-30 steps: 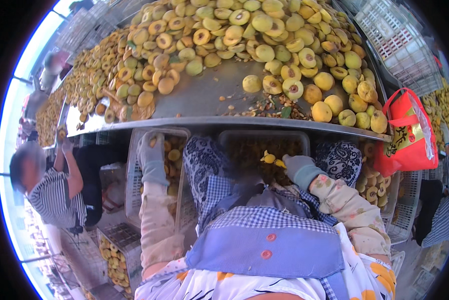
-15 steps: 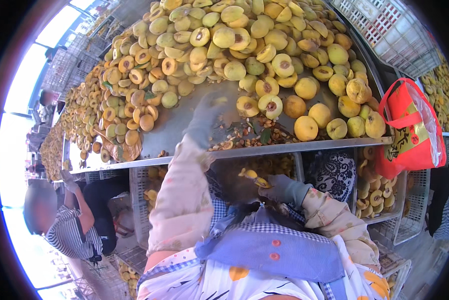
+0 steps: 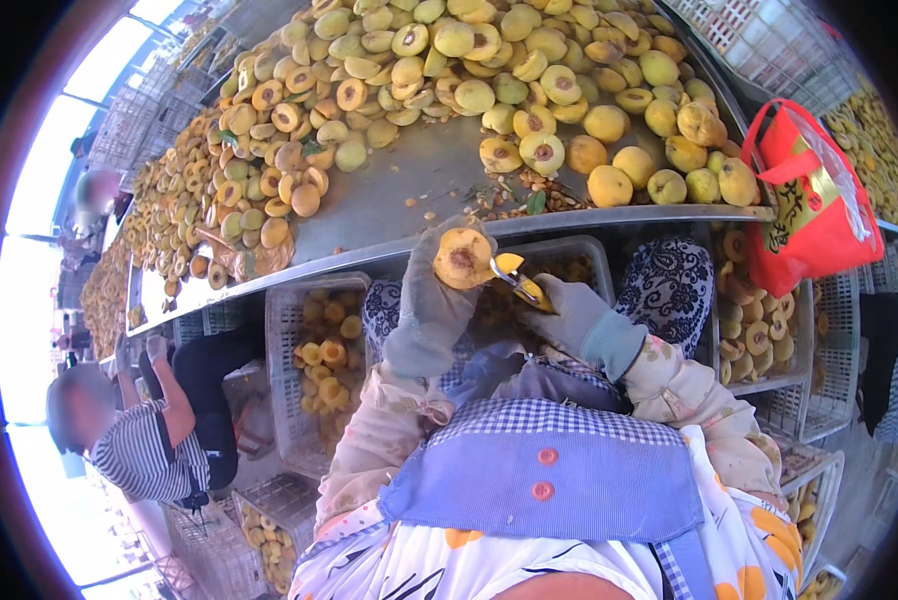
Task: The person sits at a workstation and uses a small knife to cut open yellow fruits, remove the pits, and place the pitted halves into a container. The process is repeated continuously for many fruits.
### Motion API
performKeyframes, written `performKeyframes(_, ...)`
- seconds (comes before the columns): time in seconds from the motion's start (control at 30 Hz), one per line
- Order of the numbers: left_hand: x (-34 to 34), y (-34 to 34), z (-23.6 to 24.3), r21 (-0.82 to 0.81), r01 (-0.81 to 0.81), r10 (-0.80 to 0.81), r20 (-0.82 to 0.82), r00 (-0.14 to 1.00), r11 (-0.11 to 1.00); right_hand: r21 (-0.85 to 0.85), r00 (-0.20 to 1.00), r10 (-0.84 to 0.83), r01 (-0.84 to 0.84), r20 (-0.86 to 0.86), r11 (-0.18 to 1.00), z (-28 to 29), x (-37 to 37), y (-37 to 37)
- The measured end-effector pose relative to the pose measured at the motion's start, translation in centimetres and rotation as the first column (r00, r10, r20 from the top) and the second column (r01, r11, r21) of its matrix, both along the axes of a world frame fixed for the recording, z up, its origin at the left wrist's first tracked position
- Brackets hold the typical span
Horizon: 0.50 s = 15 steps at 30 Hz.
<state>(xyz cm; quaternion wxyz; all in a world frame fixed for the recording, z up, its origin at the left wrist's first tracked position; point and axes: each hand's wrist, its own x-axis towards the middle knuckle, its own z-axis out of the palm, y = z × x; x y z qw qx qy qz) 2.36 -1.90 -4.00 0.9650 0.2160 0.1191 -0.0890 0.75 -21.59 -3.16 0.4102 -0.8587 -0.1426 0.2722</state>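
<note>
Cut fruit (image 3: 463, 258), brown-centred face up, over the lap and close to the near edge of the metal table (image 3: 369, 215); around it from the left, the gloved left hand (image 3: 424, 305), fingers partly curled; next, a yellow-handled tool (image 3: 537, 291), tip near the fruit's right side, touching or not impossible to tell; rightmost, the gloved right hand (image 3: 574, 318), closed round the tool; could jab the left fingers by pushing too hard, or lose the fruit into the crate (image 3: 603, 268) through a slack hold
</note>
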Motion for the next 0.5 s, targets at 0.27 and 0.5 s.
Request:
performKeyframes(0.27,-0.9,-0.3,-0.1,-0.108,-0.033,0.043,0.092,0.995,0.994,-0.343,0.999,0.029,-0.018,0.025,0.939,-0.5,-0.1,-1.7)
performKeyframes(0.5,-1.5,-2.0,0.6,-0.013,-0.05,0.052,0.093,0.994,0.999,-0.171,0.962,-0.058,0.107,0.266,0.98,1.7,-1.9,1.3)
